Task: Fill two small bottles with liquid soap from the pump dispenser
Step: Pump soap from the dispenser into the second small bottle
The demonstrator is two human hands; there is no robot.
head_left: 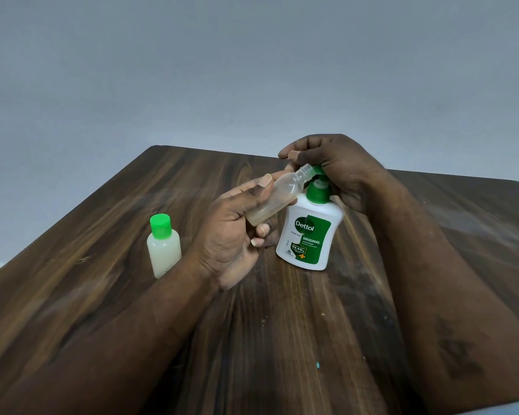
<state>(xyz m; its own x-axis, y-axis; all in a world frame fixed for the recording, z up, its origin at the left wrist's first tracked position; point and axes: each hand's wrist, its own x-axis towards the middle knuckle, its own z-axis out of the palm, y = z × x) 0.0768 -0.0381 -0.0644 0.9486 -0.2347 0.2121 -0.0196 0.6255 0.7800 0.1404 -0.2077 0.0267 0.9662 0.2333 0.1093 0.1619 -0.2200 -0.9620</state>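
Head view. The pump dispenser [309,235] stands upright on the table [102,265]. The left hand [237,232] grasps the uncapped bottle [277,196], thumb and fingers wrapped round its lower body. It is tilted toward 1 o'clock so that the mouth meets the spout, presumably to catch soap. The bottle appears nearly empty. The right hand [336,172] is curled over the pump head, placed to press. A capped bottle [164,247], apparently full, stands at the dispenser's 9 o'clock, well apart.

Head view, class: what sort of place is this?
Probably a plain indoor room: a dark wooden table before a bare grey wall, holding a soap pump dispenser and capped small bottle.
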